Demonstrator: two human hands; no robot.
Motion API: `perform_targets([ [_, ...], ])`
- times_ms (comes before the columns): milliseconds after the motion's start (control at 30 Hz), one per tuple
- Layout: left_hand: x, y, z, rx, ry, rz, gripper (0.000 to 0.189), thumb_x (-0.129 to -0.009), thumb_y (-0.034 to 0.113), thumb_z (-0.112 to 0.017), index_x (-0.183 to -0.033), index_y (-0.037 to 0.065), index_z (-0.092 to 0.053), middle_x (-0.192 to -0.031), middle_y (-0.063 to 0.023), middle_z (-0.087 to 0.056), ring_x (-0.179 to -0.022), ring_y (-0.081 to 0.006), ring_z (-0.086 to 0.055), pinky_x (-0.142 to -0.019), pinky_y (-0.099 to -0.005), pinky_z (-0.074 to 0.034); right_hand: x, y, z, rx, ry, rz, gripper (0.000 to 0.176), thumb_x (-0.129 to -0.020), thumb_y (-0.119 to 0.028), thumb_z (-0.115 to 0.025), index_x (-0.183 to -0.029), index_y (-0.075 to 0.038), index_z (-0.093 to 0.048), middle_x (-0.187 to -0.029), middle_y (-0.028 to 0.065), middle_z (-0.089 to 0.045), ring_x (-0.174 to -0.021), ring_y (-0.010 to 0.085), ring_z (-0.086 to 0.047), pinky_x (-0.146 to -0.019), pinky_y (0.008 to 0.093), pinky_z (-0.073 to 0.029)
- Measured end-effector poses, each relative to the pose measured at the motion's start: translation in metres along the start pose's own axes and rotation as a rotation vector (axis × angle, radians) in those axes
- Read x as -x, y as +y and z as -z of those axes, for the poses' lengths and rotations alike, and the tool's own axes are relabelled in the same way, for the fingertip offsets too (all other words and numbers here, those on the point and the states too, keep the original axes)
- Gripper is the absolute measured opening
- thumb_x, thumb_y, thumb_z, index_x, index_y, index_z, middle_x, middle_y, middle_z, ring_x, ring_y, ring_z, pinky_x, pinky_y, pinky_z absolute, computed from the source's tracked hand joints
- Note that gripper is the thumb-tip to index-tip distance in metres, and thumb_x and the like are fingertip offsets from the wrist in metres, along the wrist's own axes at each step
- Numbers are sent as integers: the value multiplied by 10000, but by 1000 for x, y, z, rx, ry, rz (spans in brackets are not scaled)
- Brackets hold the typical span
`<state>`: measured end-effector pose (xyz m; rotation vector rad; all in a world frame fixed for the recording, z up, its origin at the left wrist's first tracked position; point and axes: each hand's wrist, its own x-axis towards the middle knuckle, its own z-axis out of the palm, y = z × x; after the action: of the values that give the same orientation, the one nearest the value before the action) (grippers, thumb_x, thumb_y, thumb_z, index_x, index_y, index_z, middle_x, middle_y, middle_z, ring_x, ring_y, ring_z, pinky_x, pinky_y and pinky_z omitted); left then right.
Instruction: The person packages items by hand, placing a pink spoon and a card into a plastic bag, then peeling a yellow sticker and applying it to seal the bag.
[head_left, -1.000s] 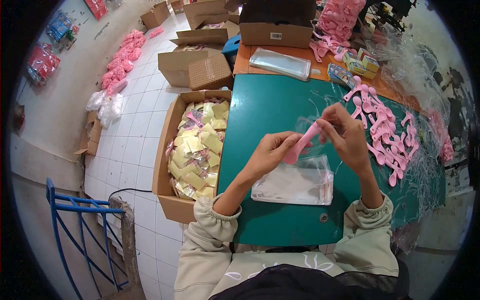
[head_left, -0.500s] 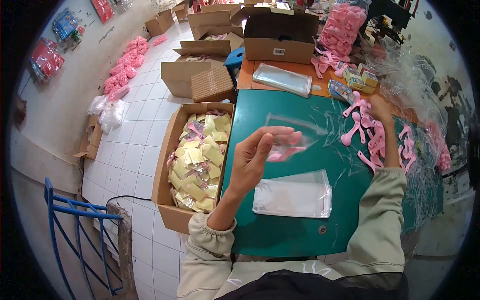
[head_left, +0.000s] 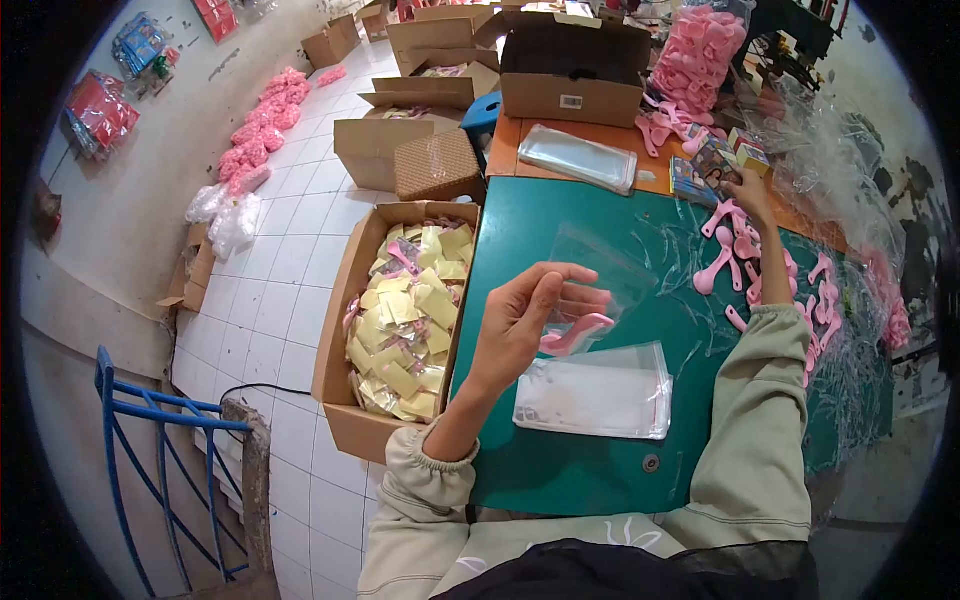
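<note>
My left hand [head_left: 520,325] is closed on a clear plastic bag [head_left: 615,270], held up over the green table. A pink plastic spoon [head_left: 578,335] shows inside the bag, below the fingers. My right hand [head_left: 752,195] reaches to the far right, its fingers pinched at the edge of a printed card [head_left: 715,163]. Beside it lie more printed cards [head_left: 688,182] and a small yellow box [head_left: 752,157]. Loose pink spoons [head_left: 715,262] lie under and around my right forearm. A stack of clear bags [head_left: 595,395] rests in front of me.
An open carton [head_left: 335,385] of packed pieces with pale yellow cards stands left of the green table [head_left: 500,225]. Farther back are another bag stack [head_left: 580,158], a brown box [head_left: 572,95] and a bulging bag of pink spoons [head_left: 700,60]. Crumpled plastic film [head_left: 840,180] lines the right side.
My right hand has moved from above the spoons up to the printed cards, and one card now appears tilted up at its fingers. My left hand still holds the bag, with the spoon showing more clearly.
</note>
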<state>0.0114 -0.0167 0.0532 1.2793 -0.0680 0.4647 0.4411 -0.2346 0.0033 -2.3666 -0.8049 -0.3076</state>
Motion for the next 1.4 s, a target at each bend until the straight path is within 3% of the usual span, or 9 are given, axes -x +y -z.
perform_targets([
  [167, -1, 2, 3, -6, -46, 170, 334, -976, 251, -395, -1067, -25, -561, -928, -162, -660, -824, -208, -661, -710, -280, -536, 56, -135, 58, -40, -136, 50, 404, -758, -42, -596, -1155, -24, -523, -938, 122, -621, -663, 170, -612, -614, 245, -493],
  [233, -2, 0, 4, -6, -80, 222, 323, -976, 234, -400, -1064, -29, -565, -924, -159, -661, -829, -196, -658, -720, -267, -527, 93, -178, 62, -620, -233, 323, 376, -782, 4, -572, -1152, -50, -532, -909, 81, -629, -675, 126, -597, -616, 215, -481],
  [400, -1, 1, 1, -86, -175, 277, 297, -974, 203, -412, -1051, -36, -571, -899, -141, -666, -827, -151, -643, -712, -252, -512, 168, -255, 92, -610, -347, 214, 316, -814, 34, -562, -1110, -78, -569, -883, 59, -649, -777, 118, -624, -678, 237, -498],
  [600, 4, -9, -1, -279, -191, 234, 270, -947, 197, -472, -1025, -28, -599, -808, -103, -671, -776, -139, -651, -671, -264, -509, 181, -268, 107, -209, -463, 431, 339, -777, 22, -608, -1100, -69, -560, -892, 161, -645, -777, 232, -661, -690, 303, -512],
  [800, 8, -8, -12, -500, -277, 130, 233, -914, 210, -522, -1047, 43, -617, -757, -136, -652, -668, -178, -640, -618, -299, -482, 188, -278, 92, -237, -637, 409, 230, -759, -29, -643, -978, -45, -573, -806, 142, -641, -731, 289, -649, -636, 332, -498],
  [1033, 10, -4, -8, -522, -213, 100, 235, -927, 194, -507, -1030, 5, -603, -677, -80, -563, -603, -89, -469, -568, -265, -433, 170, -258, 84, -566, -840, 229, 120, -866, -128, -587, -895, -12, -588, -686, 38, -609, -602, 75, -576, -537, 228, -462],
  [1200, 9, -7, -1, -610, -188, 64, 235, -927, 198, -508, -984, -14, -594, -619, -62, -481, -570, -97, -403, -530, -273, -408, 167, -252, 77, -668, -789, 167, 110, -836, -104, -620, -857, 1, -595, -704, 35, -595, -612, 68, -558, -546, 223, -461],
  [1300, 8, -1, -3, -632, -209, 148, 215, -917, 200, -519, -958, 10, -609, -750, -142, -645, -618, -234, -620, -599, -297, -472, 169, -256, 70, -526, -761, 271, 118, -808, -96, -647, -849, 1, -594, -706, 46, -593, -620, 85, -557, -558, 246, -460],
  [1400, 10, -10, -6, -488, -198, 59, 232, -920, 201, -520, -1002, 0, -601, -700, -108, -618, -621, -97, -546, -578, -276, -452, 173, -262, 63, -475, -742, 368, 147, -779, -107, -672, -835, -2, -585, -699, 75, -584, -606, 132, -551, -565, 276, -451],
])
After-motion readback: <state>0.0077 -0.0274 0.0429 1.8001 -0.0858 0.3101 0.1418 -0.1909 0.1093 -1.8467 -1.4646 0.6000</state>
